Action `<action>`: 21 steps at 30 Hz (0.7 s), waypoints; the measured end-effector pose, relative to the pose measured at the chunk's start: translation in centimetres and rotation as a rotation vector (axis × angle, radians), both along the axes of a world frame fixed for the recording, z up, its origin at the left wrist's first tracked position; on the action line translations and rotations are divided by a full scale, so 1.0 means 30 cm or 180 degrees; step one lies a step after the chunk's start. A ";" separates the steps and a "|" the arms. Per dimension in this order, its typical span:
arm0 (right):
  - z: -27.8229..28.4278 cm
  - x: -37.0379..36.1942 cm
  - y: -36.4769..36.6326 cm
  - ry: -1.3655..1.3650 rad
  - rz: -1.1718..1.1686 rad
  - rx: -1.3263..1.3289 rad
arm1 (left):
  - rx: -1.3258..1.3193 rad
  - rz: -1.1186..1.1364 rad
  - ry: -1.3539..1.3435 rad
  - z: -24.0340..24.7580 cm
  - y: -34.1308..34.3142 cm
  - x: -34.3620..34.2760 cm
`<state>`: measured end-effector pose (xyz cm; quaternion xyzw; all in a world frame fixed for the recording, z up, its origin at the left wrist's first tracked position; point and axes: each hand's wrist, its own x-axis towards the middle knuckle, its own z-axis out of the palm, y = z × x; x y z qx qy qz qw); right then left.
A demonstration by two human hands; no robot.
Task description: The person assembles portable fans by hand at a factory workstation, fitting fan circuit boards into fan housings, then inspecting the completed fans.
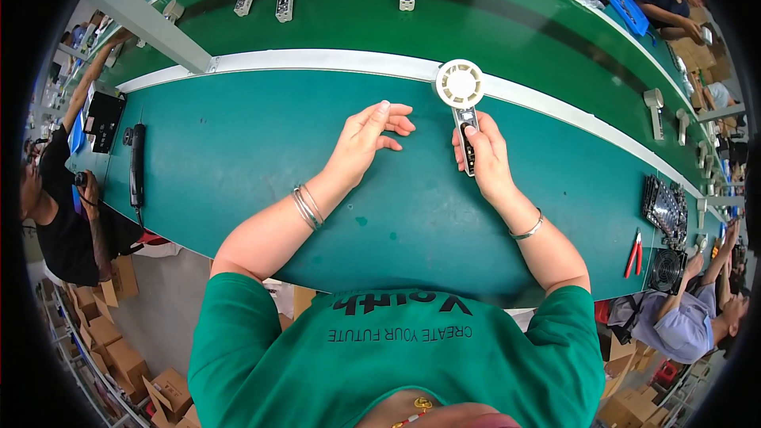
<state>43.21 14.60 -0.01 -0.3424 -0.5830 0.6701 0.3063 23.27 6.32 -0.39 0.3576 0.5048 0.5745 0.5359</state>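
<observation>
The right grip [490, 157] is closed around the white handheld fan [460, 93], about one o'clock from the middle of the bench [436, 222]; the left grip [361, 141], empty, fingers loosely spread, hangs at the fan's eight o'clock. This seems an inspection step, calling next for a steady hold.

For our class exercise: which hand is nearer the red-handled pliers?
Right. The right hand, holding a round-headed device, lies left of the pliers; the left hand, empty, is farther left.

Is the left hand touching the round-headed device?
Apart. The head view shows green worktop between the left hand and the round-headed device, which the right hand holds.
</observation>
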 end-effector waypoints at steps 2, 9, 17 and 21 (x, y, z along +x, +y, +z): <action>-0.001 0.000 -0.001 -0.0014 -0.0024 -0.0017 | 0.0022 -0.0003 -0.0001 0.005 -0.001 0.002; -0.006 0.000 -0.011 -0.0001 0.0051 0.0243 | 0.0020 -0.0010 -0.0008 0.005 0.002 0.001; -0.017 0.003 -0.001 0.0096 0.0074 0.0190 | -0.0030 -0.0005 0.0010 0.004 0.007 0.001; -0.017 -0.001 -0.001 0.0140 0.0087 0.0177 | -0.0005 -0.0003 0.0017 0.007 0.005 0.002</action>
